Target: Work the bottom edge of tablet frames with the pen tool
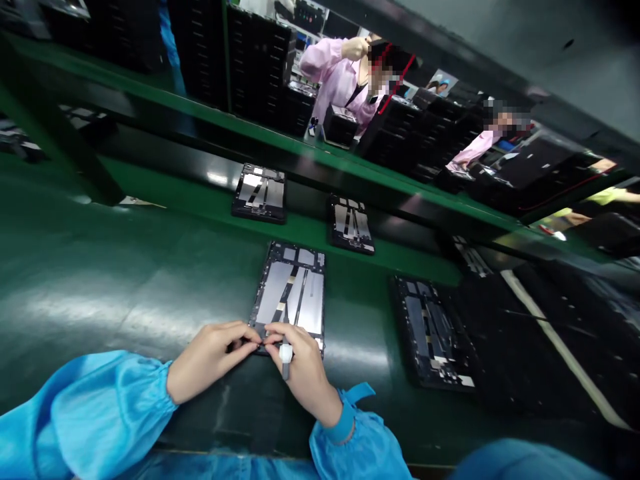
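An opened tablet (313,303), its silver inner plate and dark ribbon cables exposed, lies in front of me on the green bench. My left hand (215,357) is at its lower left corner, thumb and fingertips pinched together; what they grip is too small to make out. Close beside it, my right hand (305,373) is closed over the tablet's lower edge. A slim dark tool with a white part (286,353) sticks out from between its fingers; its exact kind is not clear. Both hands' fingertips nearly meet.
Two opened tablets (259,193) (351,225) lie on the strip behind. Another opened tablet (433,333) rests at the right, beside dark stacked panels (530,340). A green shelf rail (210,110) crosses behind, with black stacks (260,63) and people in pink beyond. A green post (65,127) stands left.
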`<state>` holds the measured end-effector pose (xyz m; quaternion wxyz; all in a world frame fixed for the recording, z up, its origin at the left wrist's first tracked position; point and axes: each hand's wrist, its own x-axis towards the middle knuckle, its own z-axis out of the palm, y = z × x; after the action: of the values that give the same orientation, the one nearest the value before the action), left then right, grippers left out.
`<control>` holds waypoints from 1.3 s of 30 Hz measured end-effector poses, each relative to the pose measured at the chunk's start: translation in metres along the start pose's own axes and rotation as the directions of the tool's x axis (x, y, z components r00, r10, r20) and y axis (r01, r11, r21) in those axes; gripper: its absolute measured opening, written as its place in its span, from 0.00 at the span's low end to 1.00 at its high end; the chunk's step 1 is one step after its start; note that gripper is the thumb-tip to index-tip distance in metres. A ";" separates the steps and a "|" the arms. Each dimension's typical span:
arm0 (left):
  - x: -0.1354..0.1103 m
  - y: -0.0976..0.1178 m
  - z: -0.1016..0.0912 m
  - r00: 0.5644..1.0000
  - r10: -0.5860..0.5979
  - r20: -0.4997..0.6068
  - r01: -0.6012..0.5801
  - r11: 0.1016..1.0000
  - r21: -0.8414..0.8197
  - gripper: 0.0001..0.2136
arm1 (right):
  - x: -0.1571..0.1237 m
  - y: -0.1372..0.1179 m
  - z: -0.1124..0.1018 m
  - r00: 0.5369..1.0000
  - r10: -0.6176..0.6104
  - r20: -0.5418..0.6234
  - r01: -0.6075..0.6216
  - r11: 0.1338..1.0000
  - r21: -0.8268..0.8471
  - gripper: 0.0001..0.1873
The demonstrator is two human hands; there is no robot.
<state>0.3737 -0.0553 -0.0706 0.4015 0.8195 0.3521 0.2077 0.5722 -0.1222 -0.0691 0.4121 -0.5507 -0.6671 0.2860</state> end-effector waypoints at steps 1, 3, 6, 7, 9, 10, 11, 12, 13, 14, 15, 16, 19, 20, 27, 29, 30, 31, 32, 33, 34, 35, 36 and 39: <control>-0.001 0.000 -0.001 1.000 -0.003 0.007 0.003 1.000 0.009 0.12 | 0.001 0.000 0.001 1.000 0.005 -0.008 -0.005 1.000 -0.006 0.15; -0.002 0.000 -0.002 1.000 0.002 0.014 -0.003 0.999 0.042 0.13 | 0.000 0.000 0.003 1.000 0.014 -0.028 -0.014 1.000 -0.016 0.14; -0.003 0.002 -0.002 1.000 0.004 0.007 -0.005 0.998 0.069 0.13 | -0.002 -0.001 0.003 0.999 0.012 -0.051 -0.013 1.000 -0.024 0.13; -0.003 0.002 -0.002 1.000 0.002 0.002 -0.002 0.998 0.068 0.12 | -0.002 -0.001 0.003 0.999 0.009 -0.049 -0.010 1.000 -0.021 0.13; -0.003 0.001 -0.001 1.000 0.008 -0.005 -0.008 0.998 0.067 0.13 | -0.001 -0.002 0.001 1.000 0.007 -0.025 -0.007 1.000 -0.001 0.14; -0.002 0.000 -0.001 1.000 0.021 -0.004 -0.020 0.997 0.071 0.13 | -0.001 -0.003 0.000 1.000 0.011 -0.007 -0.011 1.000 0.012 0.14; -0.003 0.000 -0.001 0.999 0.033 -0.001 -0.033 0.996 0.081 0.13 | -0.001 -0.003 -0.001 1.000 0.019 0.012 -0.020 1.000 0.023 0.15; -0.003 -0.001 -0.001 0.999 0.042 0.007 -0.043 0.994 0.097 0.12 | 0.000 -0.004 -0.002 0.999 0.030 0.024 -0.031 0.999 0.030 0.15; -0.003 -0.001 -0.001 0.999 0.049 0.012 -0.050 0.992 0.117 0.11 | 0.000 -0.005 -0.002 0.999 0.040 0.030 -0.041 0.999 0.031 0.15; -0.004 -0.001 -0.001 0.998 0.058 0.014 -0.059 0.988 0.143 0.11 | 0.000 -0.005 -0.001 0.999 0.046 0.028 -0.047 0.999 0.025 0.15; -0.005 -0.002 -0.001 0.997 0.074 0.013 -0.075 0.981 0.177 0.11 | 0.000 -0.006 -0.001 0.999 0.048 0.020 -0.048 0.999 0.016 0.16; -0.007 -0.002 0.000 0.995 0.102 0.007 -0.101 0.969 0.225 0.11 | 0.000 -0.006 0.001 0.999 0.043 0.008 -0.043 0.999 0.004 0.16; -0.016 -0.007 0.001 0.961 0.278 -0.005 -0.246 0.858 0.451 0.13 | -0.001 -0.006 0.005 1.000 0.012 -0.018 -0.013 0.999 -0.035 0.18; -0.021 -0.010 0.001 0.938 0.347 0.000 -0.294 0.794 0.532 0.14 | -0.001 -0.005 0.007 1.000 0.002 -0.022 -0.003 0.999 -0.044 0.18; -0.041 -0.022 -0.004 0.910 0.409 0.065 -0.346 0.664 0.663 0.24 | -0.002 -0.003 0.009 0.999 -0.037 -0.028 0.035 0.997 -0.068 0.18; -0.041 -0.021 -0.006 0.918 0.390 0.070 -0.341 0.690 0.639 0.25 | -0.003 -0.001 0.008 0.999 -0.044 -0.019 0.043 0.997 -0.071 0.19; -0.041 -0.020 -0.007 0.919 0.388 0.077 -0.345 0.693 0.633 0.25 | -0.004 0.000 0.008 0.999 -0.048 -0.013 0.047 0.996 -0.070 0.20; -0.040 -0.019 -0.008 0.918 0.387 0.089 -0.352 0.690 0.632 0.25 | -0.004 0.001 0.008 0.999 -0.050 -0.011 0.049 0.997 -0.066 0.20; -0.039 -0.019 -0.009 0.916 0.387 0.104 -0.361 0.684 0.634 0.24 | -0.004 0.002 0.008 0.999 -0.049 -0.007 0.049 0.997 -0.062 0.21; -0.039 -0.020 -0.009 0.914 0.388 0.120 -0.371 0.677 0.636 0.24 | -0.004 0.003 0.009 0.999 -0.047 -0.003 0.047 0.997 -0.058 0.22; -0.038 -0.020 -0.010 0.911 0.390 0.135 -0.381 0.668 0.639 0.25 | -0.003 0.003 0.009 0.999 -0.044 0.000 0.044 0.997 -0.055 0.22; -0.037 -0.021 -0.009 0.908 0.393 0.146 -0.389 0.660 0.643 0.26 | -0.002 0.003 0.009 0.999 -0.041 0.004 0.041 0.998 -0.054 0.23; -0.037 -0.022 -0.009 0.905 0.397 0.153 -0.395 0.650 0.649 0.27 | -0.001 0.003 0.008 0.999 -0.037 0.008 0.037 0.998 -0.052 0.23; -0.037 -0.024 -0.005 0.897 0.410 0.164 -0.404 0.612 0.680 0.27 | -0.001 0.000 0.002 1.000 -0.024 0.008 0.025 1.000 -0.009 0.20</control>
<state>0.3364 -0.0698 -0.0887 0.0025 0.9664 0.2104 0.1480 0.5703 -0.1232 -0.0700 0.4104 -0.5431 -0.6767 0.2803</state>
